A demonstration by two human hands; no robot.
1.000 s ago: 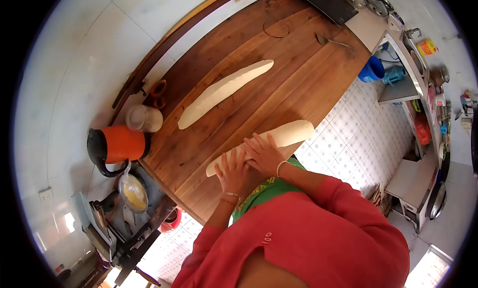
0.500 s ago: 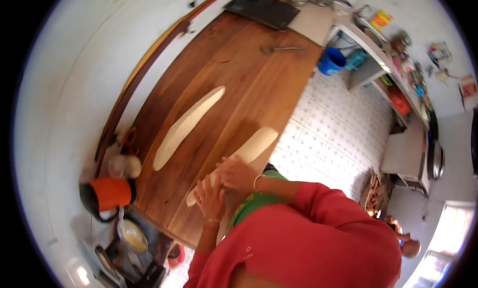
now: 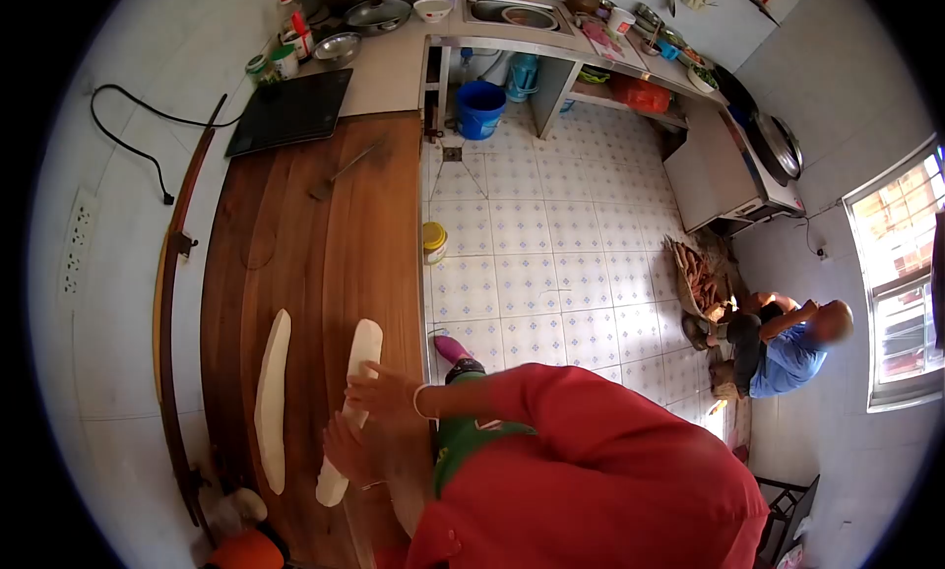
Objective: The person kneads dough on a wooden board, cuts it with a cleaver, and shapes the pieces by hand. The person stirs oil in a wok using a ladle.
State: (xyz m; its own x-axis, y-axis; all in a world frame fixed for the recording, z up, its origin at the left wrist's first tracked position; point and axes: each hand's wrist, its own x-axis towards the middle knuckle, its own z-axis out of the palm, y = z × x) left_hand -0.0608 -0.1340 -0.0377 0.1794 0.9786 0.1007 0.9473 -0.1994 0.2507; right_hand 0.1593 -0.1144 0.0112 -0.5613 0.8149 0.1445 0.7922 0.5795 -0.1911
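Two long pale rolls of dough lie on the brown wooden table [image 3: 285, 215]. My right hand [image 3: 384, 390] rests on the middle of the near dough roll [image 3: 365, 341], fingers stretched out across it. Lower down the same roll, close to the right hand, my left hand [image 3: 347, 449] lies on it with its fingers extended. Both palms face down, and part of the roll is hidden under them. The far dough roll [image 3: 273, 402] lies to the left, roughly alongside, untouched by either hand.
A black flat panel [image 3: 290, 108] and a thin long-handled tool [image 3: 345, 169] lie toward the table's far end. A blue bucket [image 3: 480, 110] and yellow tub [image 3: 434, 242] stand on the tiled floor. A person in blue [image 3: 787, 352] sits by the window.
My view has turned and shifted, showing more of the floor, sink counter and seated person. Both hands stay on the near dough roll.
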